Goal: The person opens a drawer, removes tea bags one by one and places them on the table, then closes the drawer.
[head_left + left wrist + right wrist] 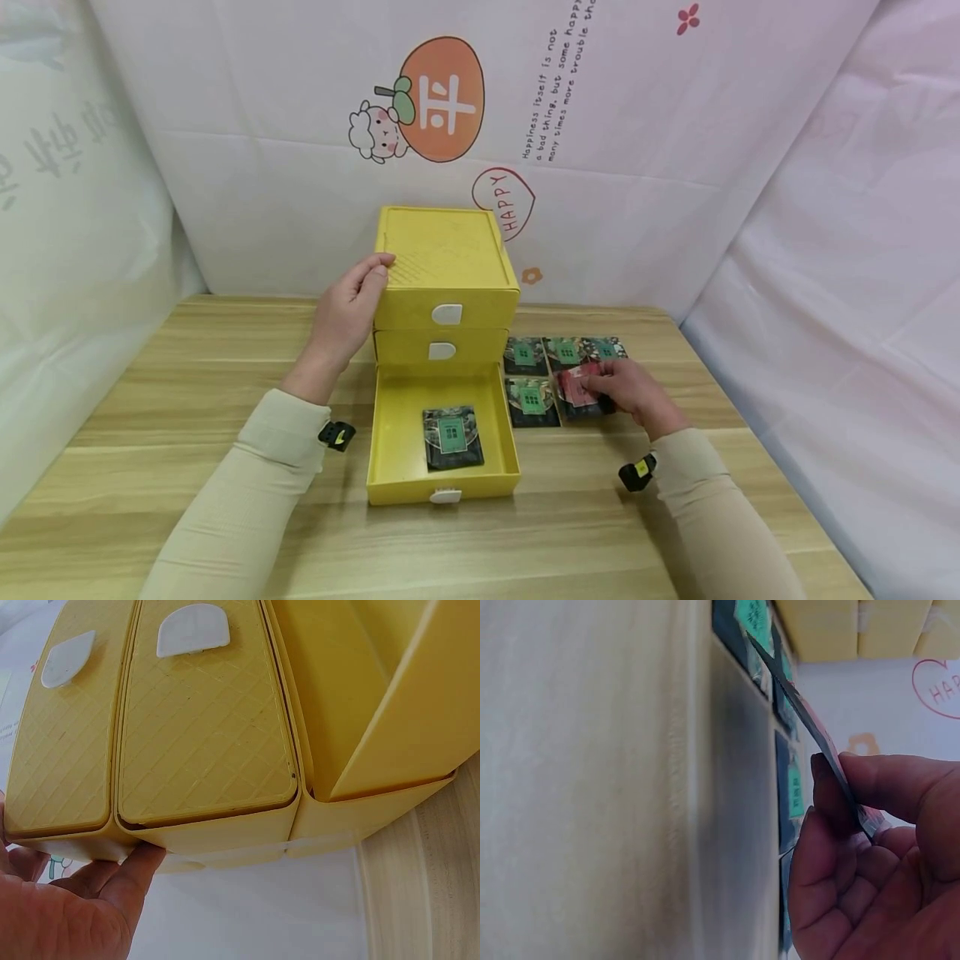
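Observation:
My left hand (351,308) rests on the upper left corner of a yellow drawer unit (442,246). Its fingertips press the unit's side in the left wrist view, by the seam under the top drawer. The bottom drawer (386,450) is pulled out, and a flat black packet with a green label (452,437) lies in it. To the right of the unit, my right hand (633,387) pinches a red and black flat packet (575,390) between thumb and fingers. In the right wrist view this packet (821,739) is tilted and seen edge-on, raised off the tabletop.
Several green-labelled packets lie beside the unit: three in a back row (565,353) and one in front (533,402). The top drawer (480,310) and middle drawer (480,346) are closed. White printed cloth (637,225) hangs behind the wooden table (225,400).

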A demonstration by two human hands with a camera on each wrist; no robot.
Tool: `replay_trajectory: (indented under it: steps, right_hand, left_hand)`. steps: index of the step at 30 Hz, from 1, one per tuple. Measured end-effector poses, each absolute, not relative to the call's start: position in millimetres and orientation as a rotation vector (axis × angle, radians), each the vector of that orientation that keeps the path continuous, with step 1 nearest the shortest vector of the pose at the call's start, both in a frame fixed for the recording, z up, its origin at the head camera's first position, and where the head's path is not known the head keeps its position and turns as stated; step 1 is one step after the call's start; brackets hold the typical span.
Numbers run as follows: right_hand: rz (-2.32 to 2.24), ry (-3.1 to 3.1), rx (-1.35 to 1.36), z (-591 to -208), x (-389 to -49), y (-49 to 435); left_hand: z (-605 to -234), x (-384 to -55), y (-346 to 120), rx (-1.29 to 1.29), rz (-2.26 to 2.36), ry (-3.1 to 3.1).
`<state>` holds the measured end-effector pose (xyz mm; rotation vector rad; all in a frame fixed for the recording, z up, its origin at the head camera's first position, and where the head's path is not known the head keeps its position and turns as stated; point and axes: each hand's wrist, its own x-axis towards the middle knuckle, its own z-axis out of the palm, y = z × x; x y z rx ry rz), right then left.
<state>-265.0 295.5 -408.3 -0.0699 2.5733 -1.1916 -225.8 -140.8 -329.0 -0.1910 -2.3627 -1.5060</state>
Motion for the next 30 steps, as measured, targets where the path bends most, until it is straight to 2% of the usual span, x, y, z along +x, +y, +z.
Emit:
replay_trajectory:
  steps: [30]
  right_hand:
    - [-0.752,2.79,-0.029,-425,-269,296]
  left_hand:
    - [-327,-225,-141,-0.195,-1.518,-2.36]
